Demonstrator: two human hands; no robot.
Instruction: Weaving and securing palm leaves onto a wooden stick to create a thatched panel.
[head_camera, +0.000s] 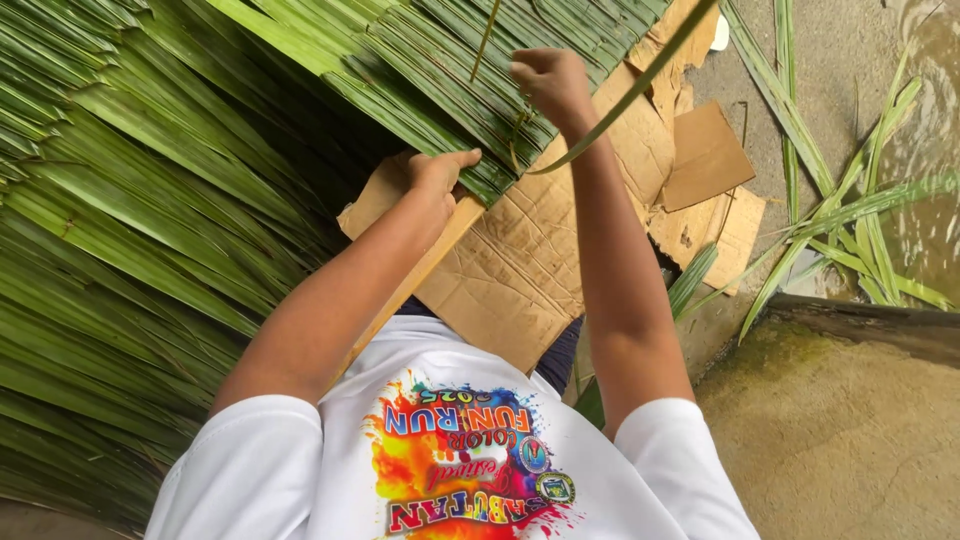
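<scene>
A wide panel of layered green palm leaves (200, 180) lies in front of me, its edge resting on flattened brown cardboard (520, 270). My left hand (435, 175) presses on that edge, fingers curled over the leaves where a long wooden slat (415, 280) runs under them. My right hand (548, 82) hovers over the leaves further out, closed in a fist; I cannot see anything inside it. A thin tan strip (486, 40) rises just left of the fist. One long green leaf blade (640, 85) crosses my right wrist and runs up to the right.
Loose cardboard pieces (705, 155) lie to the right on a concrete floor (830, 440). Several stray long leaves (850, 215) are scattered at the right beside a wet patch (935, 120). A dark wooden beam (870, 325) edges a lower concrete step.
</scene>
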